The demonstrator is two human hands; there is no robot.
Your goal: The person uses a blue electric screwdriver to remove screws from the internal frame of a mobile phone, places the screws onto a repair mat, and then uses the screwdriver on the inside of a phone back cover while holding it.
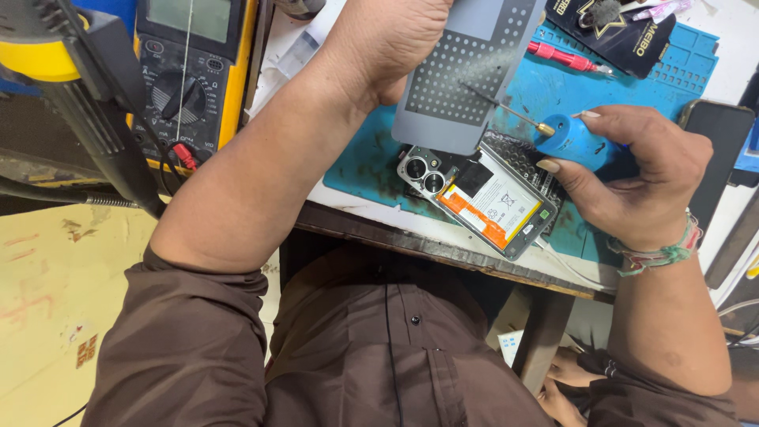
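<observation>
An opened phone [482, 202] lies on the blue work mat [553, 83], its back off, with camera lenses, a white battery and orange tape showing. My left hand [379, 43] holds a grey perforated back plate [466, 71] lifted above the phone's top end. My right hand [632, 174] grips a blue screwdriver [573, 142], whose thin metal tip reaches to the left and touches the plate's lower part.
A yellow multimeter [190, 67] with red and black leads stands at the left. A black stand arm [95, 95] rises beside it. A pink-handled tool [565, 57] and a black packet [617, 32] lie at the mat's far side. A dark phone [719, 150] rests at the right.
</observation>
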